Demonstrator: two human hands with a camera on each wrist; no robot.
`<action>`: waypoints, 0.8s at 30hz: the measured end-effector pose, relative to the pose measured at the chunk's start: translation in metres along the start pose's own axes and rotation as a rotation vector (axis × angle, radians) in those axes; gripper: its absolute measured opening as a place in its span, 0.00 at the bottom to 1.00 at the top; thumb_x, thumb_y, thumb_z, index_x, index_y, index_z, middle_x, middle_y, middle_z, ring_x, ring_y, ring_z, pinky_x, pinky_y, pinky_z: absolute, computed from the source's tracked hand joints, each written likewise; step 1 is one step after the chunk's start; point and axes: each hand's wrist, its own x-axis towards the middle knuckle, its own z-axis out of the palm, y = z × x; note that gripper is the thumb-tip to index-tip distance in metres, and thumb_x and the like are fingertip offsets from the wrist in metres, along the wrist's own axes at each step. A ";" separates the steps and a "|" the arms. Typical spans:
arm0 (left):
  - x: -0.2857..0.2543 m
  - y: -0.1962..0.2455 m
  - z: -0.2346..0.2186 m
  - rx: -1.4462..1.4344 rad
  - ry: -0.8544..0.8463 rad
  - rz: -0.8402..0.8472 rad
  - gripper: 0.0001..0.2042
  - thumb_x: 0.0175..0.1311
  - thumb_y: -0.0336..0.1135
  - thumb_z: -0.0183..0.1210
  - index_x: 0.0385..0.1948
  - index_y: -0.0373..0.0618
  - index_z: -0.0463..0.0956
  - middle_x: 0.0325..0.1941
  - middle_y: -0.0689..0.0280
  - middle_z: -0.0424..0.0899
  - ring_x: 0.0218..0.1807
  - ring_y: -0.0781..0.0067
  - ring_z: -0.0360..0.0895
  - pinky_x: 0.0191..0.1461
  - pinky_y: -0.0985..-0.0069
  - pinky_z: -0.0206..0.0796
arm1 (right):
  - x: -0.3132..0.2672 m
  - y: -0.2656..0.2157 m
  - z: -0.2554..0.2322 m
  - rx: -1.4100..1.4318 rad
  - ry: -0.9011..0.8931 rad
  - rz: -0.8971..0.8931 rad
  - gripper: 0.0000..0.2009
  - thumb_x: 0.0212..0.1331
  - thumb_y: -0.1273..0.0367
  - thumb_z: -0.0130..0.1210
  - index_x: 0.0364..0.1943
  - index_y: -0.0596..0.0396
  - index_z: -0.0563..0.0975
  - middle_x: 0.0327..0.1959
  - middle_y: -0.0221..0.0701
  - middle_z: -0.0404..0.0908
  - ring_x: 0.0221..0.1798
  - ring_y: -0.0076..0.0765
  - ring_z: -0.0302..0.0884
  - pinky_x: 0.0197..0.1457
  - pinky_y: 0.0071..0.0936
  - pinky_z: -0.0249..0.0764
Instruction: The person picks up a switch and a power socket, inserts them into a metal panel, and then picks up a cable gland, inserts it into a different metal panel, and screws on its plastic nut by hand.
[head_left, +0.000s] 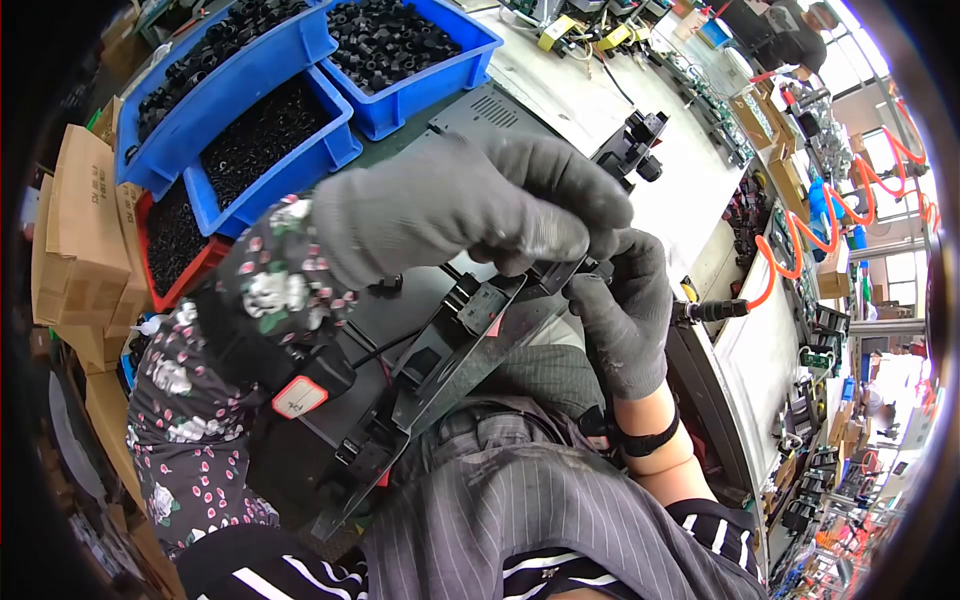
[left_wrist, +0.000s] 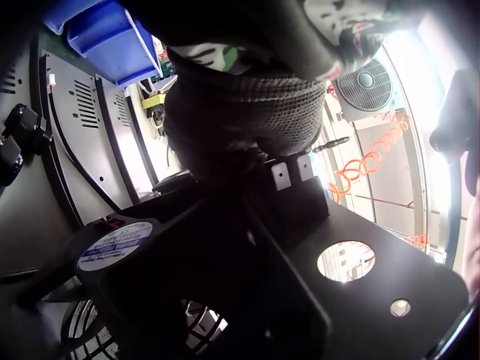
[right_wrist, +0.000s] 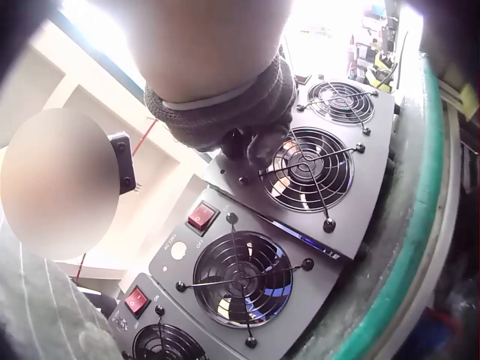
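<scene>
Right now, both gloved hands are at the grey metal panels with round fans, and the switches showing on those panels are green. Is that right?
Not quite: the switches showing there are red, not green, as the right wrist view shows. The rest holds: the gloved left hand and right hand are at the grey metal panels with round fans.

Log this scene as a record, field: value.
left hand: gloved, at panel end; grip unclear
right hand: gloved, at panel end; grip partly hidden
terminals: two, metal, beside left hand
red switches: two visible, on neighbouring panels
blue bins: holding small black parts
hose: orange, coiled
</scene>
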 end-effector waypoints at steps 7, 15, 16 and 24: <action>0.011 -0.005 0.006 0.320 0.179 -0.127 0.11 0.65 0.35 0.56 0.45 0.41 0.77 0.36 0.69 0.82 0.22 0.90 0.69 0.24 0.91 0.61 | 0.001 0.004 0.001 -0.220 0.045 -0.149 0.19 0.50 0.77 0.61 0.46 0.59 0.68 0.38 0.28 0.75 0.38 0.16 0.71 0.40 0.17 0.70; 0.001 0.010 0.001 0.207 0.080 0.049 0.15 0.68 0.39 0.52 0.49 0.41 0.76 0.36 0.68 0.84 0.19 0.91 0.66 0.20 0.91 0.58 | 0.001 0.005 -0.004 -0.432 0.079 -0.172 0.17 0.49 0.75 0.62 0.43 0.61 0.72 0.25 0.24 0.75 0.26 0.11 0.67 0.29 0.14 0.68; 0.007 0.006 0.003 0.334 0.166 -0.031 0.15 0.68 0.39 0.52 0.50 0.41 0.75 0.36 0.69 0.83 0.19 0.92 0.66 0.20 0.91 0.57 | 0.002 0.006 -0.004 -0.444 0.075 -0.210 0.16 0.49 0.75 0.63 0.42 0.61 0.73 0.23 0.23 0.75 0.24 0.11 0.67 0.27 0.14 0.68; -0.004 0.019 0.012 0.256 0.140 0.093 0.16 0.68 0.40 0.51 0.50 0.39 0.75 0.36 0.65 0.85 0.16 0.93 0.62 0.18 0.93 0.54 | 0.005 -0.002 -0.007 -0.551 0.053 -0.194 0.09 0.55 0.68 0.60 0.35 0.59 0.76 0.18 0.32 0.75 0.21 0.24 0.72 0.26 0.22 0.69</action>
